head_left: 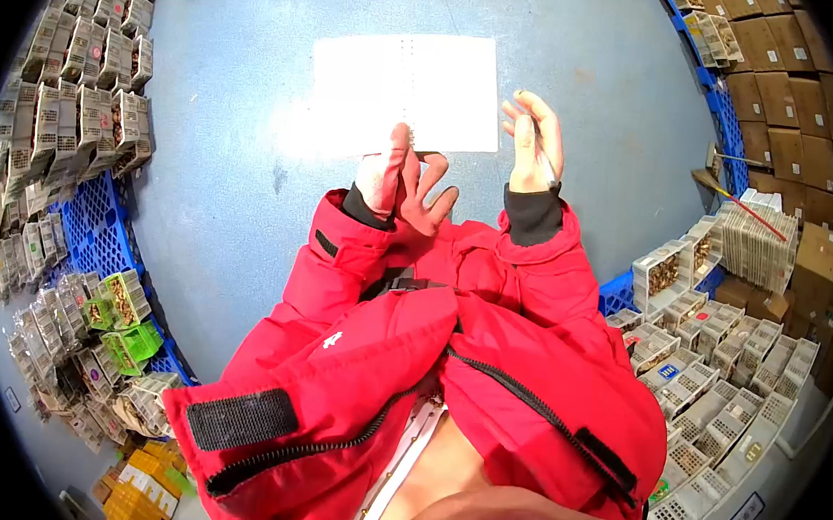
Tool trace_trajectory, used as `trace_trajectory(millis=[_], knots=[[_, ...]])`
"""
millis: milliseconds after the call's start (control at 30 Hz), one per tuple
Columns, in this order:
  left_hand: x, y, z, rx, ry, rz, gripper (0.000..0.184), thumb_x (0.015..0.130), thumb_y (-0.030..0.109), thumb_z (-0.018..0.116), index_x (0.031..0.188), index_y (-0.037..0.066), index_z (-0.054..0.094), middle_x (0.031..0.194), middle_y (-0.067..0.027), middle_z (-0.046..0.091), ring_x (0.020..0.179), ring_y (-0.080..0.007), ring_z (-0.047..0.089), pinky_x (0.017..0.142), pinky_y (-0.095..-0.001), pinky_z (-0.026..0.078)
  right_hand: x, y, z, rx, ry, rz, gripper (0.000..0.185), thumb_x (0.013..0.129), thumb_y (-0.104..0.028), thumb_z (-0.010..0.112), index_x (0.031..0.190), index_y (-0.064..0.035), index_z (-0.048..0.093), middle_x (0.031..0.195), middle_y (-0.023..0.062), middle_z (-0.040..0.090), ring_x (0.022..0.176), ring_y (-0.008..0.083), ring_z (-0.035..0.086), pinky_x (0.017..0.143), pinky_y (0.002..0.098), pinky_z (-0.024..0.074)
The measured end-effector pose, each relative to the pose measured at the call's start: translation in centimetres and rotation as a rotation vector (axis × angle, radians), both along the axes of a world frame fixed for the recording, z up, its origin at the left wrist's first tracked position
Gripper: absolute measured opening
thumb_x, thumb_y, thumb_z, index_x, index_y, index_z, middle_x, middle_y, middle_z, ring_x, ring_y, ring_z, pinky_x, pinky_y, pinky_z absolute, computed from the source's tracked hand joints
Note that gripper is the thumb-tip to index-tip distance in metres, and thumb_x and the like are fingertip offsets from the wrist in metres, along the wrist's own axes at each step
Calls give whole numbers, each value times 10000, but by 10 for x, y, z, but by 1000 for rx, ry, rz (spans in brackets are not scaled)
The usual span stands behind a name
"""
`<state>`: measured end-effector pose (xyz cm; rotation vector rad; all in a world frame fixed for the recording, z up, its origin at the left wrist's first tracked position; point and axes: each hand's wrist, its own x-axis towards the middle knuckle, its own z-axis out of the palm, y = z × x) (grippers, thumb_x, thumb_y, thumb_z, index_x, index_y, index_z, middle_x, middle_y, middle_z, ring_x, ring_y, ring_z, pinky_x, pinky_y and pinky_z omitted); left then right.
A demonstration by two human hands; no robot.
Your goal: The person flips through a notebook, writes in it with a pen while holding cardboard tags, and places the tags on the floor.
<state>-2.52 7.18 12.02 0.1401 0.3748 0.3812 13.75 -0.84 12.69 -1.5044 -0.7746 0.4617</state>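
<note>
An open spiral-bound notebook with bright white pages shows at the upper middle, beyond both hands. My left hand overlaps its lower edge near the binding, fingers apart and with nothing visible in them. To the right of the pages is my right hand, its fingers bent round a thin pen that slants down toward the wrist. Glare washes out the left page, and no writing can be made out.
Blue floor lies beneath. On the left, white baskets stand in stacks by a blue pallet. More baskets fill the lower right, near cardboard boxes and a broom. Yellow boxes sit at lower left.
</note>
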Motion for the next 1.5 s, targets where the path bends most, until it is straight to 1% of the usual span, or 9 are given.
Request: trace_trajectory(millis=[267, 433, 600, 767, 1000, 1100, 1267, 1467, 1500], knots=[[3, 1, -15, -32, 77, 71, 259, 915, 466, 489, 963, 212, 474, 706, 22, 378, 619, -134, 335, 549, -376, 311, -5, 6, 12, 155, 159, 0, 346, 974, -225, 436, 1213, 24, 458, 1171, 134, 531, 1034, 224, 576, 869, 320, 473], [2, 9, -17, 88, -65, -37, 349, 879, 517, 523, 1019, 198, 505, 753, 32, 436, 646, -114, 380, 582, -327, 335, -34, 16, 45, 208, 207, 296, 349, 973, -204, 422, 1218, 44, 441, 1195, 164, 529, 1029, 244, 584, 876, 353, 473], [8, 7, -7, 284, 120, 47, 364, 845, 486, 560, 1106, 236, 512, 788, 62, 446, 717, -81, 390, 625, -310, 378, -43, 28, 55, 215, -280, 267, 237, 930, -120, 497, 1087, 47, 560, 1078, 177, 593, 969, 249, 605, 841, 312, 466], [5, 10, -6, 125, 149, -6, 273, 867, 465, 542, 1034, 250, 520, 791, 69, 442, 733, -77, 418, 682, -317, 388, -28, 32, 59, 146, -479, 276, 187, 895, -70, 532, 1040, 21, 607, 1066, 194, 599, 976, 293, 598, 832, 339, 474], [6, 11, -7, 122, 271, 23, 328, 879, 423, 541, 1130, 214, 508, 992, 56, 500, 920, -122, 504, 756, -355, 423, -29, 42, 40, 69, -346, 239, 477, 738, -158, 729, 1151, -4, 549, 1188, 176, 532, 1052, 272, 560, 829, 350, 478], [8, 16, -18, 193, 354, 34, 358, 892, 413, 531, 1172, 193, 490, 1043, 31, 506, 944, -146, 509, 771, -359, 430, -36, 52, 46, 83, -417, 236, 553, 780, -239, 715, 1228, -8, 487, 1259, 159, 480, 1123, 241, 513, 904, 346, 444], [10, 22, -52, 433, 164, 124, 390, 920, 389, 505, 1235, 163, 459, 1120, -13, 507, 969, -170, 508, 790, -362, 440, -51, 69, 50, 44, -581, 181, 602, 737, -147, 733, 1249, 16, 460, 1254, 172, 470, 1133, 260, 508, 910, 364, 450], [7, 18, -43, 572, 232, 106, 426, 958, 377, 454, 1296, 119, 418, 1162, -66, 511, 958, -169, 501, 794, -339, 453, -43, 70, 27, 137, -137, 283, 576, 750, -143, 736, 1230, 24, 464, 1233, 181, 481, 1104, 273, 528, 902, 354, 448], [6, 20, -67, 419, 103, 66, 424, 960, 389, 447, 1284, 117, 427, 1149, -64, 516, 944, -158, 501, 793, -328, 452, -43, 70, 24, 127, -33, 307, 566, 771, -157, 730, 1233, 28, 461, 1231, 176, 481, 1099, 263, 531, 900, 353, 449]])
